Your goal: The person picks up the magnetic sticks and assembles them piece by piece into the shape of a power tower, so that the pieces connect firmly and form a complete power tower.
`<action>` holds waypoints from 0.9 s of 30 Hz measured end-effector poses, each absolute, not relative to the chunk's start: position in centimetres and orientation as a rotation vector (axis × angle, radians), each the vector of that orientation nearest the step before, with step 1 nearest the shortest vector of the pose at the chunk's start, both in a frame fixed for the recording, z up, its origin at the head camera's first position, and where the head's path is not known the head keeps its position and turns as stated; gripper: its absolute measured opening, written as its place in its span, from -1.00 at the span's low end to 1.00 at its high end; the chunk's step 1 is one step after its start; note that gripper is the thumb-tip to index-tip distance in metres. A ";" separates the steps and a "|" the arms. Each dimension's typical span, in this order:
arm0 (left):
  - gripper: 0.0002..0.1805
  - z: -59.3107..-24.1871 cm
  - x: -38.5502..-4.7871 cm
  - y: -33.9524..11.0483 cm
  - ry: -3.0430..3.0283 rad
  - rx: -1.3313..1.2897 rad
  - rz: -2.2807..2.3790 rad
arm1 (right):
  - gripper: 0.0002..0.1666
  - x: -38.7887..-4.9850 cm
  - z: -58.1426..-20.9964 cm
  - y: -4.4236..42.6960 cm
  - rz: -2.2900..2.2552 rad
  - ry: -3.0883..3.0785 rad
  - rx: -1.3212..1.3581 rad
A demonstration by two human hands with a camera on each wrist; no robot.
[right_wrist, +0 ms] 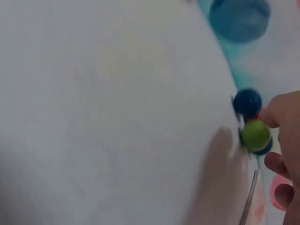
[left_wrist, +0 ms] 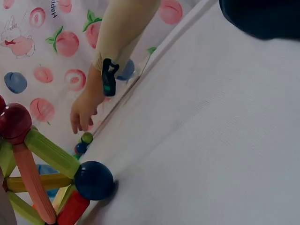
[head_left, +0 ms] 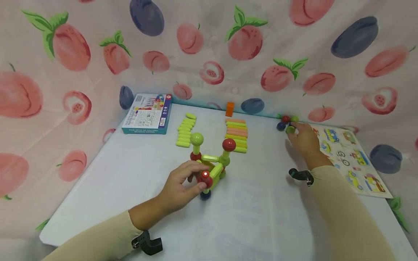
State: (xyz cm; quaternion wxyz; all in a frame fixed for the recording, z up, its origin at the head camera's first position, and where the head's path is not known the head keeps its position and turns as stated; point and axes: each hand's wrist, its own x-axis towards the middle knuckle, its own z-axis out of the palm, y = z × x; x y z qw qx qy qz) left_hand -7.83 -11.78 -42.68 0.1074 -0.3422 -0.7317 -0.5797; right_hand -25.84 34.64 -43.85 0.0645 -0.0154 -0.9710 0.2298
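Note:
My left hand (head_left: 181,186) grips a near corner of a magnetic stick-and-ball structure (head_left: 215,170), its thumb and fingers around a red ball and stick. The frame has light green, orange and yellow sticks with red, green and blue balls; a blue ball (left_wrist: 93,180) sits at a lower corner. My right hand (head_left: 307,143) reaches down at the far right, fingertips beside a green ball (right_wrist: 255,135). The thumb appears to touch that ball, and the other fingers stay loosely bent. A dark blue ball (right_wrist: 247,101) and a red ball (head_left: 285,119) lie close by.
Green sticks (head_left: 184,132) and mixed sticks (head_left: 236,132) lie in two columns behind the structure. An orange block (head_left: 230,108) stands at the back edge. The toy box (head_left: 147,113) is at back left, a picture sheet (head_left: 352,159) under the right forearm. A patterned curtain surrounds the table.

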 end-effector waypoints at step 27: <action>-0.69 -42.4 -8.0 -11.7 -2.239 -0.945 -1.702 | -0.63 -14.4 -37.2 17.6 1.572 -2.173 0.538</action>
